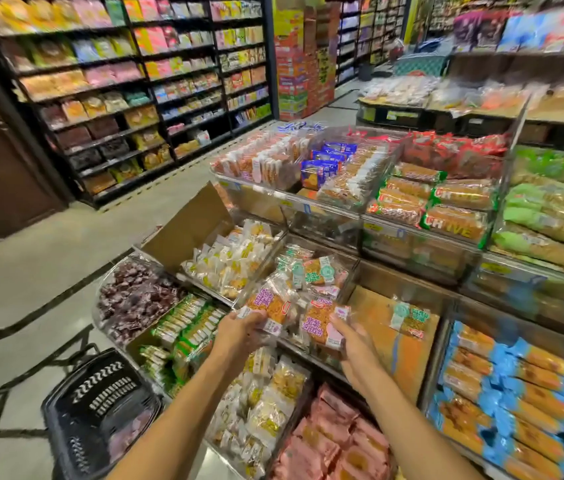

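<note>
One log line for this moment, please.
left hand: holds purple-label packet | right hand: holds second packet | where: over bin | basket: lower left

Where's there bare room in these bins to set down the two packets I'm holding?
The purple-labelled packets fit best on the bare brown floor of the bin right of your right hand, in front of one green-labelled packet, left of the blue-wrapped packs. The bins of yellow packs and pink packs under your arms are heaped full.
</note>
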Motion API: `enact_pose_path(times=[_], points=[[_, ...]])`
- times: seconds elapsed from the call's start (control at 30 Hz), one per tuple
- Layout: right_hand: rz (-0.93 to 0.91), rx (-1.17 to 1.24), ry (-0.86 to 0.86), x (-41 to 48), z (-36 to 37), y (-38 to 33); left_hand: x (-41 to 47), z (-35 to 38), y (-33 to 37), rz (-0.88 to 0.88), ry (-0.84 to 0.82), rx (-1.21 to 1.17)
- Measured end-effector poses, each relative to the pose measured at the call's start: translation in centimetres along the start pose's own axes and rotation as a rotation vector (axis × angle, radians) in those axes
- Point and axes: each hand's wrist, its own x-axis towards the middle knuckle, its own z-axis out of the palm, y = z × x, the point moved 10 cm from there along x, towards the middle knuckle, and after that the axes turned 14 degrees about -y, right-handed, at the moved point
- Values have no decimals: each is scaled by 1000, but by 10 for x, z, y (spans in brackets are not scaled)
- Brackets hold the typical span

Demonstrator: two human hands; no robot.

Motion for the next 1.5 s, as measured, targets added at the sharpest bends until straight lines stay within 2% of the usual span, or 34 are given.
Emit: enact_pose_path(times=[0.13,0.33,0.53,0.77,0.93,1.33,1.5], points=[[36,-70,-64,21,49,35,-25,-66,8,15,75,-75],[138,-95,-128,53,128,92,-63,-159,27,17,151,-44],[209,-164,-198,51,250,137,-94,-265,43,55,196,-88],[307,-184,-325,64,367,218,-144,-386,47,116,377,-169],[378,-259,-485,73,444,268,-182,-473,36,164,527,-267],[576,-431,-752,134,577,375,-203,-602,28,222,777,-456],[649,-423,-815,159,615,405,-187,-647,22,238,805,-485]])
